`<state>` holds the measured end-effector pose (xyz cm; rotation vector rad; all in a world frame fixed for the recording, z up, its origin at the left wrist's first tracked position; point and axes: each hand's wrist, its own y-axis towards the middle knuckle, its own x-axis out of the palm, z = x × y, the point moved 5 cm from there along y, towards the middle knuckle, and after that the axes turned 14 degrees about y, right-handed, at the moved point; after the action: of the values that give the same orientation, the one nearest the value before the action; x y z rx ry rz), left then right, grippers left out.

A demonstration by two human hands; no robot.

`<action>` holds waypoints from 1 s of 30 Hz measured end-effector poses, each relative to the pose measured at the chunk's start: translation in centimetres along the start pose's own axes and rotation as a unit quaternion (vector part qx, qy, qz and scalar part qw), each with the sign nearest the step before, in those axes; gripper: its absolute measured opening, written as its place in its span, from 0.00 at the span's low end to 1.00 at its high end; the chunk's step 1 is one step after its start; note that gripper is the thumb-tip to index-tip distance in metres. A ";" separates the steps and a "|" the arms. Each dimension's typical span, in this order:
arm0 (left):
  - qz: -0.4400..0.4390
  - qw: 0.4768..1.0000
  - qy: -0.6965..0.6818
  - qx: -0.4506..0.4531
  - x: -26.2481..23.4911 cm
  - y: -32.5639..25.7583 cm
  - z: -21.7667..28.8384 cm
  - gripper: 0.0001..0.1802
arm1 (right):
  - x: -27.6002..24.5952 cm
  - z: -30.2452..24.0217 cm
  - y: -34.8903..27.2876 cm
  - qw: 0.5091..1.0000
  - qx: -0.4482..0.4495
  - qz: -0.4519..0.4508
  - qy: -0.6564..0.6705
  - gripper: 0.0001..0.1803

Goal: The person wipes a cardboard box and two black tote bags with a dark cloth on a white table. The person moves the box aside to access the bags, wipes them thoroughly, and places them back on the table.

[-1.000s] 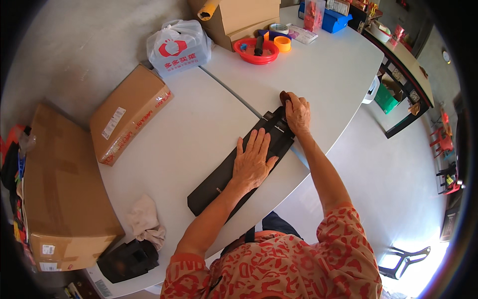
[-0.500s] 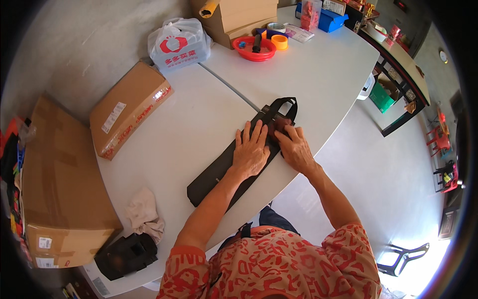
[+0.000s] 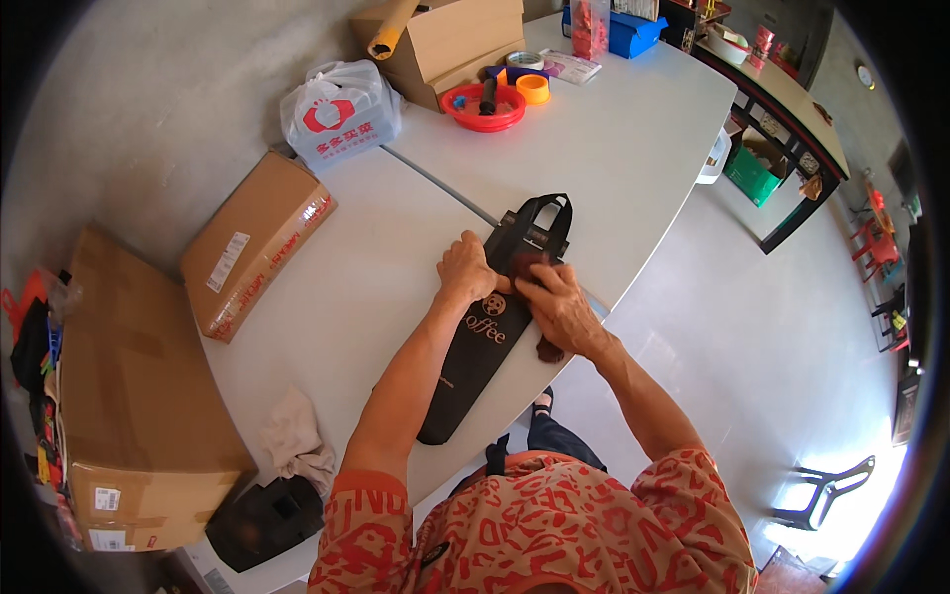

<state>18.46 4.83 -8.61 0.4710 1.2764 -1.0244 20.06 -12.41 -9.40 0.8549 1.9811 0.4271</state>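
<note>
A long, flat black bag [image 3: 475, 361] with two loop handles [image 3: 550, 213] lies slantwise near the white table's [image 3: 633, 139] front edge. My left hand [image 3: 465, 269] is curled into a fist on the bag's left edge, just below the handles. Beside it, my right hand [image 3: 559, 302] lies over the bag's upper part, its fingers pinching the fabric by a small reddish-brown patch [image 3: 522, 264]. A dark brown bit [image 3: 547, 349] shows under my right wrist at the table's edge; what it is I cannot tell.
A flat cardboard box [image 3: 255, 243] and a white plastic bag [image 3: 339, 112] lie at the left. A red tray [image 3: 483, 104] with tape rolls and an open carton [image 3: 455, 40] stand at the back. A big carton [image 3: 129, 396], a crumpled cloth [image 3: 294, 441], a green bin [image 3: 754, 168].
Both hands slid up the bag toward its handles. My left hand went from flat to a fist; my right hand came back from the handle end and now grips beside it.
</note>
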 end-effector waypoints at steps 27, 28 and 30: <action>0.047 0.474 -0.876 -0.079 7.6 -9.9 -7.6 0.23 | 6.9 -8.8 0.6 0.998 -0.066 0.023 0.002 0.24; 0.035 0.470 -0.875 -0.107 7.7 -10.4 -7.5 0.22 | 7.0 -8.1 0.7 0.999 -0.038 0.018 -0.007 0.24; 0.087 0.451 -0.885 -0.072 7.8 -10.3 -8.1 0.22 | 6.3 -6.6 1.2 0.997 0.005 0.005 -0.075 0.22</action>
<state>5.04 3.19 -15.71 -0.6428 -0.6616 -0.6109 12.71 -6.87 -9.01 0.8775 1.8437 0.3479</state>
